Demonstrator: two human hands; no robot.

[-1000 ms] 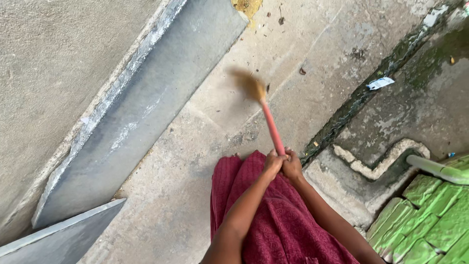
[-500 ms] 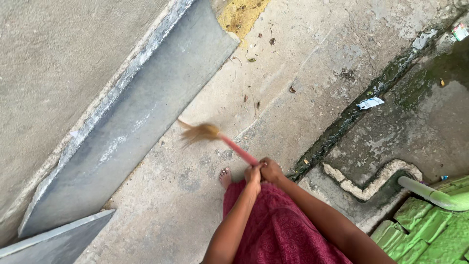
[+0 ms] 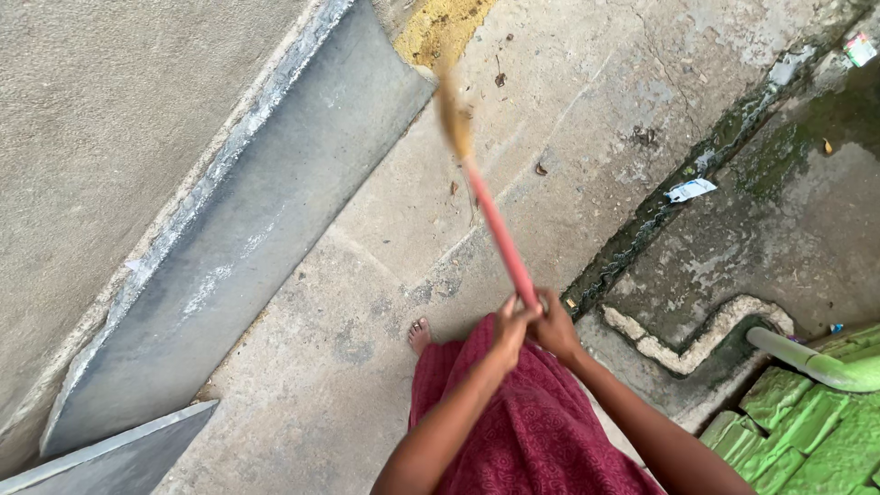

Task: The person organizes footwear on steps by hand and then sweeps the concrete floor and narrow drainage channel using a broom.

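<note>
Both forearms reach forward from the near edge of the view and meet just in front of the person's body, over a dark red patterned skirt (image 3: 522,431). The left hand (image 3: 510,332) and the right hand (image 3: 555,328) are clenched side by side around the near end of a broom (image 3: 495,220), touching one another, the left a little nearer and lower on the handle, the right wrapped just beside it. The left arm comes in from the near middle, the right arm from the near right corner, both only slightly bent.

The broom's long axis runs from the hands away toward the far left, at a steep slant. Its pink-red handle (image 3: 500,234) points away from the body, and the straw-coloured bristle head (image 3: 452,115) is at the far end, blurred, over the concrete floor (image 3: 367,302) close to a patch of yellow sand (image 3: 440,27). Whether the bristles touch the floor cannot be told.

A bare foot (image 3: 420,335) shows on the floor just left of the skirt. A grey slanted slab (image 3: 247,229) lies along the left. To the right runs a dark, mossy drain channel (image 3: 642,229) with a scrap of white paper (image 3: 689,190) beside it. A pale green pipe (image 3: 807,362) and green corrugated sheeting (image 3: 807,431) fill the near right corner.
</note>
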